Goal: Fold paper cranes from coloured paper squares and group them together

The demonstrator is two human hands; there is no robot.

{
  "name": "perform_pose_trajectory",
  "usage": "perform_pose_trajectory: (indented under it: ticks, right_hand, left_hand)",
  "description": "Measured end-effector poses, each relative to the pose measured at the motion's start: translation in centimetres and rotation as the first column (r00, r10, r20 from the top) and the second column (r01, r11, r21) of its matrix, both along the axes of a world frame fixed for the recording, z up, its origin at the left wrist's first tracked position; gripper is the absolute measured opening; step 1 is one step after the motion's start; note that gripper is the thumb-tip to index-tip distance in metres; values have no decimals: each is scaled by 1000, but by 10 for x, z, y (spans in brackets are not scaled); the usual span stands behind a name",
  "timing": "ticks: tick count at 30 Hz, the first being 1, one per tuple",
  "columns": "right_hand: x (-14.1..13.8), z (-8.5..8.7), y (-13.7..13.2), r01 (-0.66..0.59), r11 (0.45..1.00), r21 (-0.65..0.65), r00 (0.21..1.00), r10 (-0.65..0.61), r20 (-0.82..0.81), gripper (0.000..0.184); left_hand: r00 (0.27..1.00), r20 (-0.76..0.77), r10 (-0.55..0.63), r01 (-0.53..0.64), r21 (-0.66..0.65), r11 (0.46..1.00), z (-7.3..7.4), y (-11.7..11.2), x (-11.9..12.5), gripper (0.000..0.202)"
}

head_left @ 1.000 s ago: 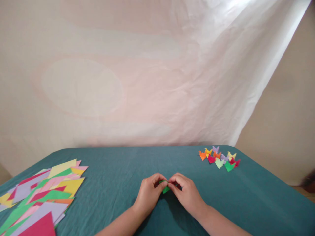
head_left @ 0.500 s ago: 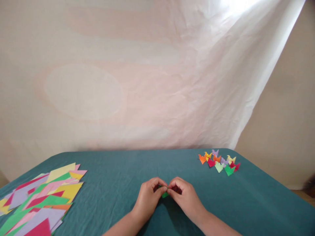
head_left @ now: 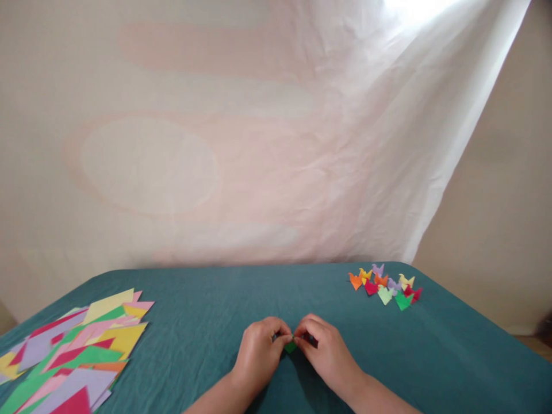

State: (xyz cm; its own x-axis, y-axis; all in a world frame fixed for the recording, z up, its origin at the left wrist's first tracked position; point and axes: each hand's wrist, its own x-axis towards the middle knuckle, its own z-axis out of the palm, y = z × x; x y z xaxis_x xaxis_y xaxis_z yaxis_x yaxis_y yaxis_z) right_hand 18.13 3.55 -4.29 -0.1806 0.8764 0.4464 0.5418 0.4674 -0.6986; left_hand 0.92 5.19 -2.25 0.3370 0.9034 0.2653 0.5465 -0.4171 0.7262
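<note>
Between my two hands, near the front middle of the table, is a small folded piece of green paper (head_left: 290, 347). My left hand (head_left: 262, 351) pinches its left side between thumb and fingers. From the other side, my right hand (head_left: 324, 348) has its thumb and index finger closed on the paper's upper right. The fingertips of both hands almost meet, and they cover most of the paper, so its exact folded shape is hidden.
Folded paper birds (head_left: 386, 284) in several colours stand grouped at the back right. Loose coloured paper sheets (head_left: 97, 359) lie overlapped at the left. A dark green cloth (head_left: 207, 310) covers the table, and a pale sheet (head_left: 259, 144) hangs behind it.
The whole view has shifted slightly, with everything a little lower. Both hands keep their pinch on the green paper, their fingertips shifting only a little.
</note>
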Motion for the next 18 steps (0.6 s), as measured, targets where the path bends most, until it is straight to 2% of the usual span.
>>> perform_pose_trajectory:
  ticks: [15, 18]
  right_hand:
    - [2, 5, -2, 78, 995, 63, 991, -84, 105, 10]
    - [3, 4, -3, 54, 995, 81, 988, -66, 140, 12]
  left_hand:
    - [1000, 5, 28, -28, -12, 1000, 0, 2, -2, 17]
    - [999, -50, -12, 14, 42, 999, 0, 3, -3, 16]
